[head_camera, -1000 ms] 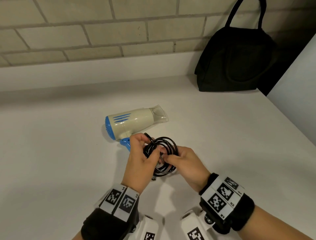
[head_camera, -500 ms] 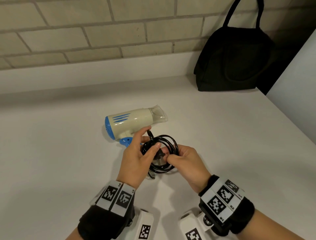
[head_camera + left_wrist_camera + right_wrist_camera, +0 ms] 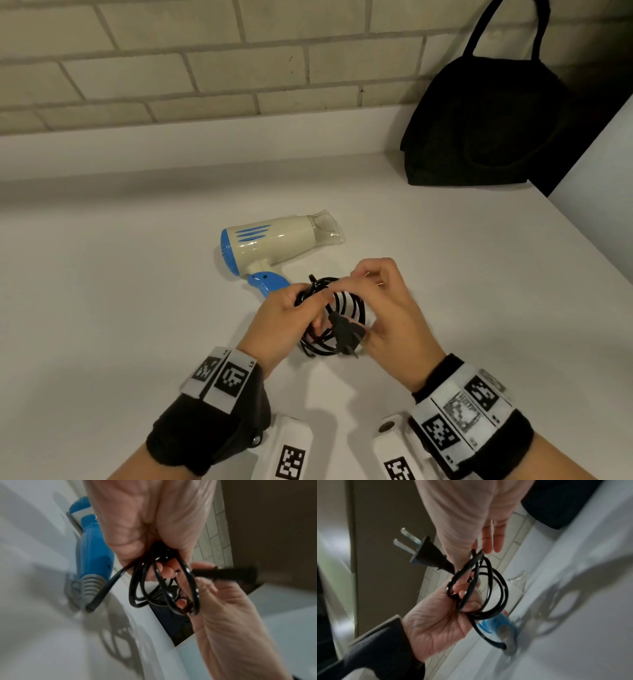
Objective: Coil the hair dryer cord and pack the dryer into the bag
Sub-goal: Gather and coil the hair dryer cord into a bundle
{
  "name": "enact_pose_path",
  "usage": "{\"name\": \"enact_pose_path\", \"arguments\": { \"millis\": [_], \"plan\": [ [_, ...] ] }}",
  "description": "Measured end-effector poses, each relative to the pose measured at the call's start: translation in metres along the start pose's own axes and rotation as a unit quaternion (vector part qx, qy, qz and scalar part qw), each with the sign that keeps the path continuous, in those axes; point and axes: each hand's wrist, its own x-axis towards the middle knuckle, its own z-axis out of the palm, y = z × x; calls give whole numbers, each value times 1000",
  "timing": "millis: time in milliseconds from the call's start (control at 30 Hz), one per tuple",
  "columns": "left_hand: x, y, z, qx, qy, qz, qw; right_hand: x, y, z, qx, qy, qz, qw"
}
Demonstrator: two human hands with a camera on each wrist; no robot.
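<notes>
The hair dryer (image 3: 274, 240), cream with a blue rear and a blue handle (image 3: 93, 553), lies on its side on the white table (image 3: 137, 325). Its black cord (image 3: 356, 308) is wound into a small coil just in front of the handle. My left hand (image 3: 308, 301) grips one side of the coil (image 3: 471, 595). My right hand (image 3: 363, 284) is curled over the coil's top and pinches the cord near the plug (image 3: 423, 553), which sticks out beside its thumb. The black bag (image 3: 486, 120) stands against the wall at the far right, handles up.
A brick wall (image 3: 205, 68) with a white ledge runs along the back of the table. A pale panel (image 3: 603, 192) rises at the right edge, beside the bag. The coil's shadow falls on the table under the hands.
My right hand has moved up and over the coil, carrying the plug end across the loops. My left hand keeps its grip on the coil. The dryer has not moved.
</notes>
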Motion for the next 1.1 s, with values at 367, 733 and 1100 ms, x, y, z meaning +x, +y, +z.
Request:
{"name": "enact_pose_path", "arguments": {
  "millis": [367, 733, 1100],
  "plan": [
    [-3, 2, 17, -26, 44, 85, 995, 6, -17, -6, -203, 8, -82, 976],
    [2, 0, 14, 73, 146, 134, 977, 7, -28, -4, -108, 1, -147, 983],
    [-13, 0, 16, 52, 14, 191, 980, 49, -18, -20, 409, -54, 373, 831]
  ]
}}
